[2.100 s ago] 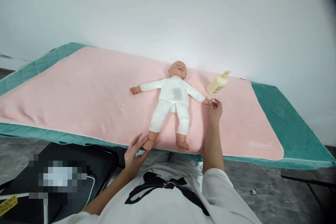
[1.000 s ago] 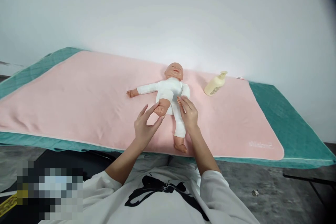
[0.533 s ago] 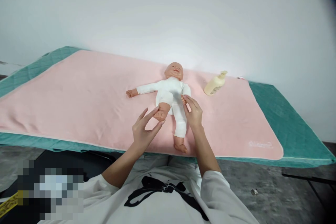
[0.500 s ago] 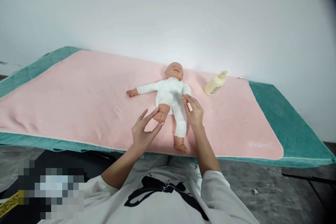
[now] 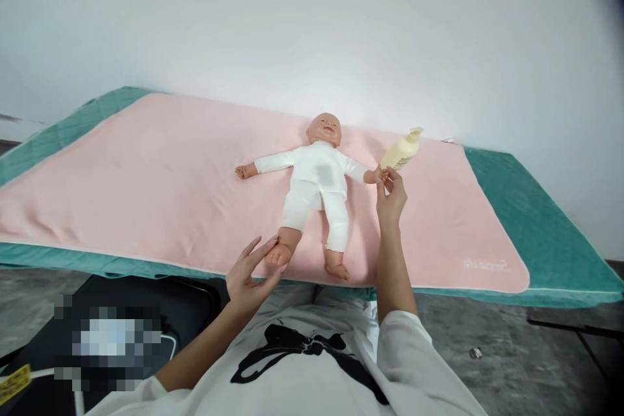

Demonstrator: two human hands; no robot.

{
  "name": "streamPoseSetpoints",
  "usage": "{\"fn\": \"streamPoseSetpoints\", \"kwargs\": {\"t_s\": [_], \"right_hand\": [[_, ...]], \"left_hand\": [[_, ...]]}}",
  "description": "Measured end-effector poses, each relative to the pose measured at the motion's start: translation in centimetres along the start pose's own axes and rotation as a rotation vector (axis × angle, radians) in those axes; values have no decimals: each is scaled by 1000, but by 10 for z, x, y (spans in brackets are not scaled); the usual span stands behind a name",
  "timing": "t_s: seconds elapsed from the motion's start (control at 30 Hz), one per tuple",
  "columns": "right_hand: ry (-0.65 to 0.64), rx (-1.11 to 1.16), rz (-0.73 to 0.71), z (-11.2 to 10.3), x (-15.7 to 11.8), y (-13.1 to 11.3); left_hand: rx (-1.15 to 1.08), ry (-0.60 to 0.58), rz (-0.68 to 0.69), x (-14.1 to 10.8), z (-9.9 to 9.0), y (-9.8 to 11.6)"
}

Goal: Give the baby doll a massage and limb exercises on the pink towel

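1. My left hand [image 5: 246, 278] is half open, fingers and thumb around the doll's foot [image 5: 279, 254].
2. My right hand [image 5: 392, 198] pinches its outstretched hand [image 5: 383, 173].
3. The doll [image 5: 319, 172] lies face-up on the pink blanket [image 5: 170, 175].

There is one doll [image 5: 319, 166], with one head [image 5: 325, 129], two small hands [image 5: 246, 171] and two feet [image 5: 279, 253]. The person has two hands, one left hand [image 5: 247, 278] and one right hand [image 5: 391, 198]. Count also one bottle [image 5: 400, 152], one pink blanket [image 5: 160, 182], one green cover [image 5: 526, 208], one black chair [image 5: 195, 299], one shirt [image 5: 302, 390] and one black bow [image 5: 312, 343].
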State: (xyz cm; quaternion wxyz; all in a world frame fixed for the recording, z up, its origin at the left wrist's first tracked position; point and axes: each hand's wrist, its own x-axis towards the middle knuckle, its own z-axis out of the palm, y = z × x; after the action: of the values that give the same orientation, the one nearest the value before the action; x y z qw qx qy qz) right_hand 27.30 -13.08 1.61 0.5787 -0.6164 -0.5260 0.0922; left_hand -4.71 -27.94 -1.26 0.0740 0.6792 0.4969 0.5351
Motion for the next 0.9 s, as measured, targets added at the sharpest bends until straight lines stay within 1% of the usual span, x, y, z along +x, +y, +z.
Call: {"fn": "streamPoseSetpoints", "kwargs": {"t_s": [0.13,0.2,0.3,0.4,0.47,0.6,0.9], "right_hand": [[-26,-30,64,-16,15,20],[-53,-36,125,-24,24,33],[-57,-25,207,-34,35,55],[-84,43,281,-37,38,74],[-94,110,327,-36,36,83],[-89,173,380,-32,29,90],[-121,82,415,-35,27,92]], "left_hand": [[25,3,-6,-13,-4,-5],[37,6,-10,-20,-4,-8],[36,8,-13,-34,-4,-14],[45,-1,-33,-47,-4,-19],[65,7,-59,-54,-4,-21],[89,-10,-60,-59,-2,-25],[111,-28,-31,-67,5,-38]]}}
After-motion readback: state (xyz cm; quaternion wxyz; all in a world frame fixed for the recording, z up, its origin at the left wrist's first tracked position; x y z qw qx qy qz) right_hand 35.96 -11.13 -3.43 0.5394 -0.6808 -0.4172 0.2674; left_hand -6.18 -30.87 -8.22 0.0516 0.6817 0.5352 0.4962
